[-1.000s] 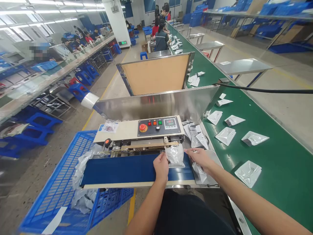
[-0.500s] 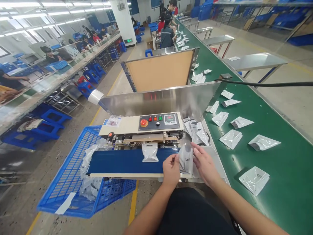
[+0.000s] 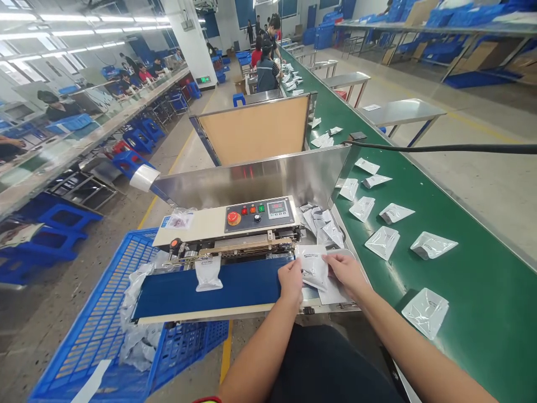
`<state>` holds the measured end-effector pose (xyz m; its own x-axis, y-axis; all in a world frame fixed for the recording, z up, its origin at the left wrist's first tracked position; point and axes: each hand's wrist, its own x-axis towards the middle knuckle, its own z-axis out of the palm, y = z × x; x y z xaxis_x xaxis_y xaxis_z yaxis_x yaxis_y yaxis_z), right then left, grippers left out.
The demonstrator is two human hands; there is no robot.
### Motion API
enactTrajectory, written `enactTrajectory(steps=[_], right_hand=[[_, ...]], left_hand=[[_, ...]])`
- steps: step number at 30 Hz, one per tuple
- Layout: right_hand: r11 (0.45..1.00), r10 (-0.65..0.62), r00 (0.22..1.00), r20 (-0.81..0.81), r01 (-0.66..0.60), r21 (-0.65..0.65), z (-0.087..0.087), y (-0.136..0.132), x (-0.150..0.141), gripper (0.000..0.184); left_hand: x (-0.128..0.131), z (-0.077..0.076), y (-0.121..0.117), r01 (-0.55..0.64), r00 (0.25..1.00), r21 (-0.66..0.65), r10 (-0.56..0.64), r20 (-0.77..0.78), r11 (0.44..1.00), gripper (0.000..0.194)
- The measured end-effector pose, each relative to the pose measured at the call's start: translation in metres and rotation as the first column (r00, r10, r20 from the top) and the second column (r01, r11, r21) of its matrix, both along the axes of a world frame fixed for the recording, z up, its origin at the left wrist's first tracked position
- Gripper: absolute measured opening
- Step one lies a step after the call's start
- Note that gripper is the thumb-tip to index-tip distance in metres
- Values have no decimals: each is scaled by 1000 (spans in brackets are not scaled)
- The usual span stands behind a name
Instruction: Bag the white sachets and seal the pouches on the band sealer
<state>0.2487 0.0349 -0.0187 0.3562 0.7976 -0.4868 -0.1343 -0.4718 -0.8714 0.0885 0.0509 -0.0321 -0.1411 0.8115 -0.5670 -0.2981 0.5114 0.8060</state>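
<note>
Between my two hands is a silvery-white pouch (image 3: 314, 267), upright at the right end of the sealing machine (image 3: 222, 221). My left hand (image 3: 290, 282) is closed on the pouch's left edge, over the end of the blue belt (image 3: 180, 291). Fingers and thumb of my right hand (image 3: 346, 272) pinch its upper right edge. Another pouch (image 3: 208, 274) hangs from the machine's sealing band, farther left above the belt. Behind my right hand, several pouches (image 3: 329, 232) lie heaped beside the machine.
A green conveyor (image 3: 474, 296) with several scattered pouches runs along my right. A blue crate (image 3: 84, 330) holding pouches stands below the belt's left end. Behind the machine rises a metal panel (image 3: 251, 179). A black cable (image 3: 440, 149) crosses the conveyor. People work farther back.
The pouch in my hands has been raised and straightened toward the sealing band; my right hand now pinches its edge. The pouch in the machine has moved left. The view has shifted.
</note>
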Motion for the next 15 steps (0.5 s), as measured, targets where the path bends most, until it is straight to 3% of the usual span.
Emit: enactTrajectory(steps=[6,10,13,15], right_hand=[[990,138,990,6,-138,-24,-1,37,-30,37],[958,288,955,68,-285,-42,10,30,-47,47],[956,291,932,216,-294,-21,13,2,-17,59],[983,172,914,367,-182,-7,4,-26,32,64]], left_hand=[[-28,-11,12,-93,995,46,94,-18,995,61],[-56,-11,15,-185,981,69,188,-46,980,53],[-74,-7,14,-253,965,54,256,-53,966,41],[-87,-2,10,-285,951,73,291,-100,956,34]])
